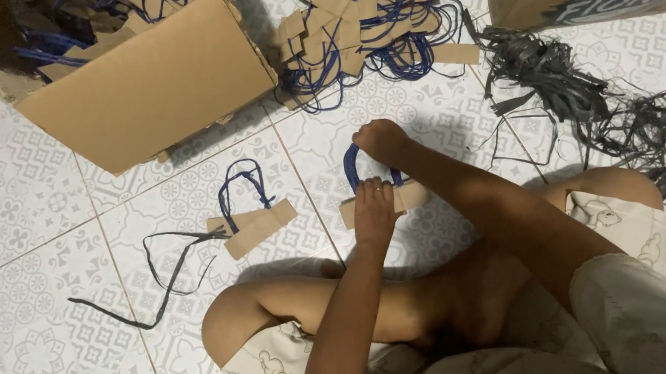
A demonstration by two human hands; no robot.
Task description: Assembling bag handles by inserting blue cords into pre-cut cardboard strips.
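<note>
Left hand (373,207) presses cardboard strip (411,195); right hand (381,139) grips its blue cord loop (352,167).

We are seeing a white floor (2,213) patterned in grey florals, brown card tabs (257,227) bearing blue cords (238,182), a tan box (148,87), dark grey strips (560,88), and cream shorts (271,371) showing small animal prints.
</note>
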